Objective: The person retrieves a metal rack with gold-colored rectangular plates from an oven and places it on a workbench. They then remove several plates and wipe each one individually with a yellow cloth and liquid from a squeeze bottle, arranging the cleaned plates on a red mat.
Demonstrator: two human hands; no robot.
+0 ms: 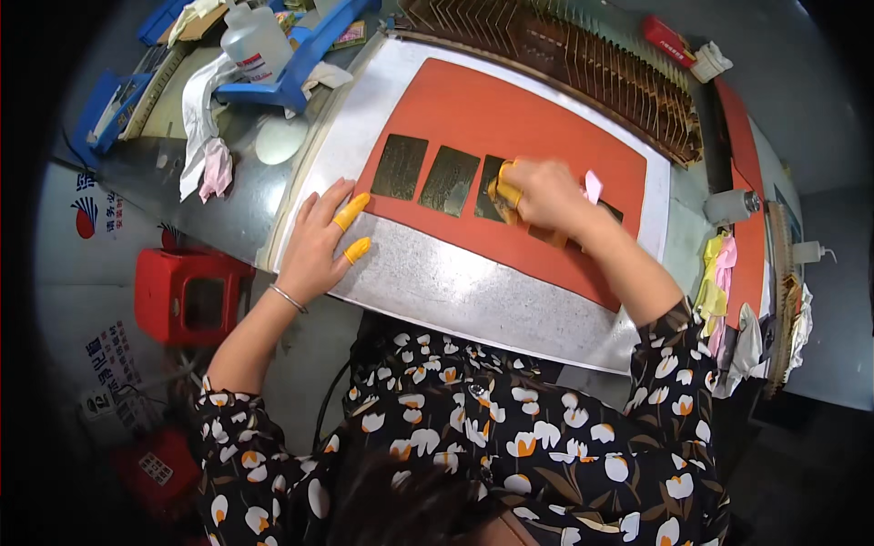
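My left hand [319, 238] rests with spread fingers at the near left edge of an orange-red mat [482, 100], yellow finger cots on two of its digits. The mat lies on a pale, speckled board [437, 259]. Two dark rectangular plates, a left one [399, 167] and a second one [449, 181], lie uncovered on the mat. Over a third dark plate [487, 200], my right hand [546, 198] is closed, its yellow-covered fingertips bent down onto it. A bit of pink cloth [593, 187] shows beside that hand. Further plates are partly hidden under my right hand and forearm.
A long rack [583, 68] of upright thin plates runs along the back. At left are a blue plastic holder [305, 77], a white bottle [253, 45] and crumpled cloths [202, 118]. On the right stand a clear bottle [731, 207] and hanging yellow-pink cloths [716, 278]. A red stool [187, 296] is lower left.
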